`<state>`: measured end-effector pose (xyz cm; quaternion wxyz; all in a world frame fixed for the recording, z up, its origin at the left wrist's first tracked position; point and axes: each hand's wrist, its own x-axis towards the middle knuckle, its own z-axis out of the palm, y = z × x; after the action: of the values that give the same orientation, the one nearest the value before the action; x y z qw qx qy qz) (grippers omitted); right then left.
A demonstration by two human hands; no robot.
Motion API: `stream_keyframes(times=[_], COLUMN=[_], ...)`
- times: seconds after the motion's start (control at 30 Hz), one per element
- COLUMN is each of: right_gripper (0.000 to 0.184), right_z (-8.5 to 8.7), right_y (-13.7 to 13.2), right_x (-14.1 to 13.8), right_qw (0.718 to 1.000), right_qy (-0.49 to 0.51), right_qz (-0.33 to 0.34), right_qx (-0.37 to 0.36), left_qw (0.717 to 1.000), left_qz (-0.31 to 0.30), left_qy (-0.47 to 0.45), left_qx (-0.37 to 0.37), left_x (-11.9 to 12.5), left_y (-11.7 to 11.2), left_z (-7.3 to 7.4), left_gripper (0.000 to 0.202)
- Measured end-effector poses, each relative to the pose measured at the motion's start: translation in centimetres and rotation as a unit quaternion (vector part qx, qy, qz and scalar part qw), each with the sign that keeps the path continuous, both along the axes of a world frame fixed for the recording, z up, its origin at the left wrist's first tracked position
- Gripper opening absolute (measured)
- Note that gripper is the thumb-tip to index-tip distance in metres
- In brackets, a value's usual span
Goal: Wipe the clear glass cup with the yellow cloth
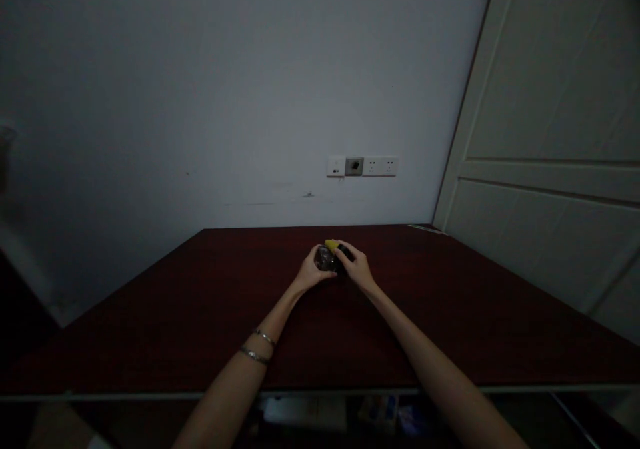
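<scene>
Over the far middle of the dark red table (200, 315), my left hand (309, 273) curves around a small, dark, glossy, rounded object (325, 259); its exact kind is too dim to make out. A small yellow piece (331, 244) lies against the top of this object. My right hand (359, 267) is closed, with its thumb and fingers on the yellow piece, close to the dark object. Something black shows between the right thumb and fingers, and I cannot tell whether it belongs to the same object. Two bracelets (256, 354) circle the left forearm.
A pale wall (250, 102) rises behind the table, with a row of sockets (380, 166) on it. To the right stands a panelled white door (550, 135). Below the table's front edge, a shelf holds a pale box (305, 412) and several dim items.
</scene>
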<state>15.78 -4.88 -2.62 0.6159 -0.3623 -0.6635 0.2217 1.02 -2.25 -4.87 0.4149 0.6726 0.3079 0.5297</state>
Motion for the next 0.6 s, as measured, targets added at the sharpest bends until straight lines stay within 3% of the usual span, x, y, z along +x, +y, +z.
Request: stream_keyframes(times=[0.2, 0.43, 0.5, 0.6], right_gripper=[0.035, 0.021, 0.022, 0.026], right_z=[0.1, 0.8, 0.9, 0.8], right_y=[0.1, -1.7, -1.5, -0.9], right_x=[0.1, -0.4, -0.2, 0.1], right_qw=[1.0, 0.982, 0.982, 0.994], right_qy=[0.009, -0.149, -0.153, -0.083], right_qz=[-0.012, 0.002, 0.0, -0.038], right_qx=[-0.008, 0.114, 0.112, 0.062], left_qw=[0.997, 0.995, 0.994, 0.988], left_qz=[-0.003, 0.021, 0.02, 0.013], left_qy=[0.061, 0.078, 0.087, 0.131], left_qx=[0.036, 0.053, 0.058, 0.079], left_x=[0.1, 0.1, 0.1, 0.2], left_y=[-0.2, -0.3, -0.6, -1.3], left_z=[-0.2, -0.3, 0.0, 0.5], left_gripper=[0.093, 0.084, 0.083, 0.088])
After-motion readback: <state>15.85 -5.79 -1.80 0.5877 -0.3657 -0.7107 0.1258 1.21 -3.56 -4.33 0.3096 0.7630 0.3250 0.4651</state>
